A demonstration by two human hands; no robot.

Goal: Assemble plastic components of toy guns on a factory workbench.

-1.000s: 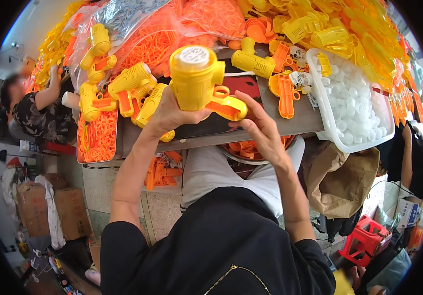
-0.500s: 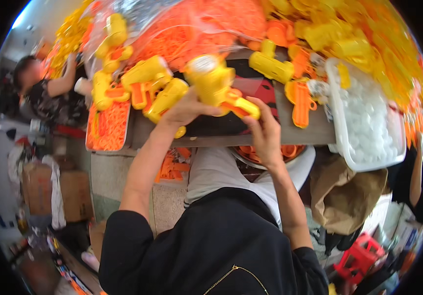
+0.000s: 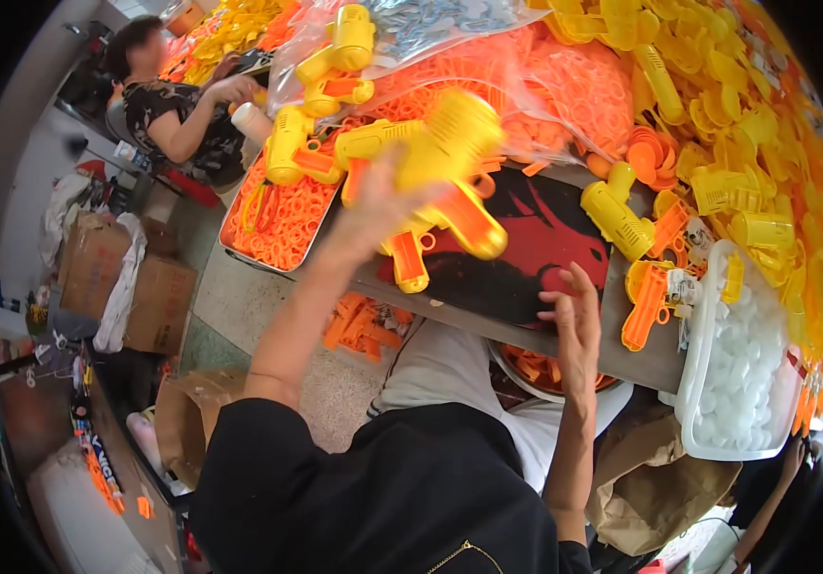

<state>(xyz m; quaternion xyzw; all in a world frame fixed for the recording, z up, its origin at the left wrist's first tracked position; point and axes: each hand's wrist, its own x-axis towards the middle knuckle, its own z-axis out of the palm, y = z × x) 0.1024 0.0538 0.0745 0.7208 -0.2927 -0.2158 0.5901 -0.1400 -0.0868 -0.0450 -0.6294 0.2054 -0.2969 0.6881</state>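
Yellow toy gun (image 3: 440, 167) in left hand (image 3: 373, 206), long axis tilted, orange tip lower right; right hand (image 3: 574, 320) open.

Grey workbench (image 3: 655, 359), crowded: dark red-and-black mat (image 3: 536, 253), metal tray of orange plastic rings (image 3: 282, 215), clear tub of white balls (image 3: 741, 368), loose yellow plastic toy guns (image 3: 617, 215).

left hand (image 3: 378, 206) grips a blurred yellow toy gun (image 3: 435, 158) at upper centre; right hand (image 3: 576, 330) open over the desk (image 3: 526, 258).
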